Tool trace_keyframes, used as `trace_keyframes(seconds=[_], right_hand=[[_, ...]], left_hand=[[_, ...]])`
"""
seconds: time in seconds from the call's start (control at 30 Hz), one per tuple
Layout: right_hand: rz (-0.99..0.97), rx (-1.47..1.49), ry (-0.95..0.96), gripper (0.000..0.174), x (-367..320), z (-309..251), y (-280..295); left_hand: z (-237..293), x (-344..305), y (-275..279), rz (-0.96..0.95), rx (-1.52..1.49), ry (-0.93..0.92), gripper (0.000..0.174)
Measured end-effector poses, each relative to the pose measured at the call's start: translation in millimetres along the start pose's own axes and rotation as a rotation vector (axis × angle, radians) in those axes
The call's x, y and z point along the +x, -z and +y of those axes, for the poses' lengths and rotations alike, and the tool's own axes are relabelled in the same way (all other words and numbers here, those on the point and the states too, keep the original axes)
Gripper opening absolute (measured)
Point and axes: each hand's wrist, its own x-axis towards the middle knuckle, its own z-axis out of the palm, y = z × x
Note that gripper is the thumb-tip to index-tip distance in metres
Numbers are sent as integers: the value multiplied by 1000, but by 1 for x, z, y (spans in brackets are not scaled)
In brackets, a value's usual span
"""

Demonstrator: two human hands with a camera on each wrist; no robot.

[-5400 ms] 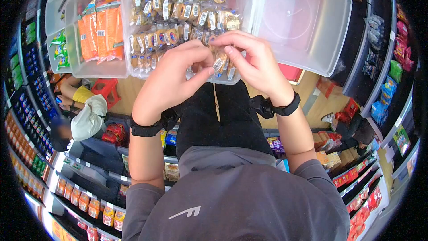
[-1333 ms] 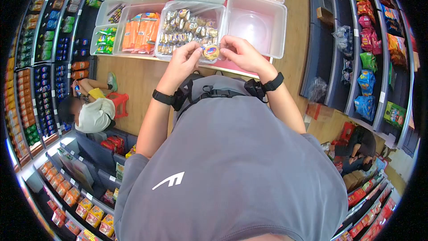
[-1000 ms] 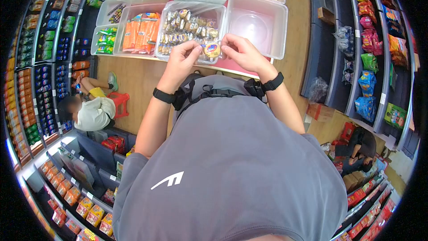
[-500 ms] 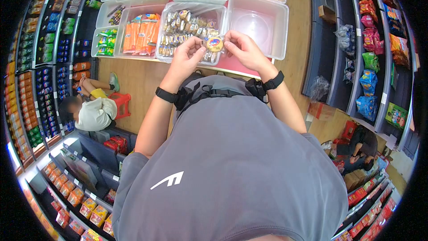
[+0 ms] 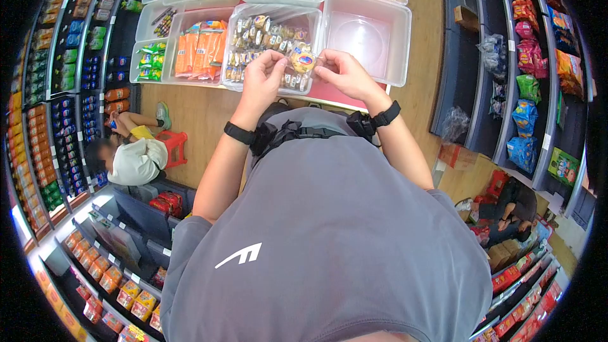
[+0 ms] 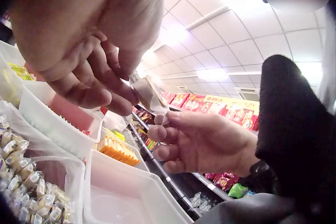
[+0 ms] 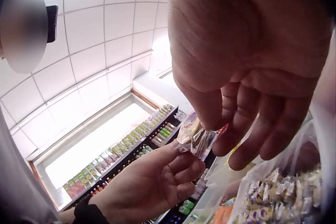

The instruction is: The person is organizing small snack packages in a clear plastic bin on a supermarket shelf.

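A round wrapped cookie [image 5: 303, 61] in clear film, with a blue and red logo on its face, is stretched between both hands in front of the body. My left hand [image 5: 265, 76] pinches one end of the wrapper between thumb and index finger; my right hand [image 5: 346, 74] pinches the opposite end. In the left wrist view the cookie [image 6: 148, 95] shows edge-on between the fingertips. The right wrist view shows the cookie [image 7: 189, 132] tilted, its wrapper creased near the fingers. Behind the hands is a plastic-lined bin [image 5: 278, 7] of wrapped cookies.
A translucent bin [image 5: 399, 38] stands right of the cookie bin. Orange packets [image 5: 201, 50] and green packets [image 5: 151, 62] fill bins on the left; more snack bins are behind. Shelves [image 5: 468, 57] line both sides. One person [image 5: 136, 158] sits at left, another [image 5: 516, 206] at right.
Earlier the hands were down among the cookies, with the body leaning closer. The body is now upright, with one cookie held between both hands; over the last second it has shifted slightly away from the body.
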Motion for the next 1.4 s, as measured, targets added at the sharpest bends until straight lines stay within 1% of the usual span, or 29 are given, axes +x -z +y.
trace_keyframes(seconds=[0.07, 0.1, 0.2, 0.27, 0.3, 0.4, 0.47, 0.5, 0.6, 0.67, 0.7, 0.77, 0.87, 0.97, 1.07, 1.1, 1.17, 1.27, 1.37, 1.4], right_hand=[[-5, -71, -3, 13, 2, 9, 5], [-8, -106, -5, 14, 2, 10, 7], [67, -188, 94, 26, -3, 7, 13], [153, -168, 135, 27, -2, 1, 15], [196, -159, 155, 27, -1, -4, 16], [126, -174, 93, 24, 3, -24, 18], [36, -216, 110, 20, 6, -26, 19], [-9, -237, 119, 18, 7, -27, 18], [4, -264, 177, 14, 7, -27, 14], [-5, -271, 126, 13, 4, -30, 13], [-8, -274, 99, 12, 2, -31, 12], [32, -242, 114, 11, 1, -27, 9], [143, -223, 100, 10, -1, -22, 8], [268, -165, 113, 10, -3, -11, 8], [360, -30, 125, 10, 0, 8, 8], [385, 24, 125, 11, 1, 8, 7], [395, 17, 132, 11, -1, 6, 7], [384, 52, 156, 10, 0, 8, 4], [361, 70, 144, 10, 2, 9, 1], [353, 69, 133, 10, 2, 9, 0]], left_hand=[[3, 3, 1, -23, 26, 63, 10], [2, 5, 0, -34, 27, 35, 9], [2, 9, -2, -80, 51, -29, 9], [11, 12, -1, -129, 94, -44, 10], [11, 15, 0, -157, 183, -75, 10], [19, 22, 1, -237, 424, -158, 11], [36, 24, -2, -286, 550, -195, 11], [38, 25, -3, -296, 558, -215, 11], [39, 30, -5, -323, 600, -265, 12], [39, 31, -5, -345, 649, -279, 12], [39, 31, -6, -340, 646, -295, 13], [40, 30, -8, -334, 640, -331, 14], [38, 27, -13, -215, 523, -329, 15], [20, 26, -10, -126, 445, -283, 17], [8, 20, -5, -137, 391, -183, 18], [8, 17, -6, -176, 353, -135, 19], [8, 10, -8, -253, 276, -38, 19], [-2, 8, -9, -277, 331, -57, 22], [-10, 6, -11, -203, 214, -4, 21], [-13, 6, -11, -196, 220, -7, 19]])
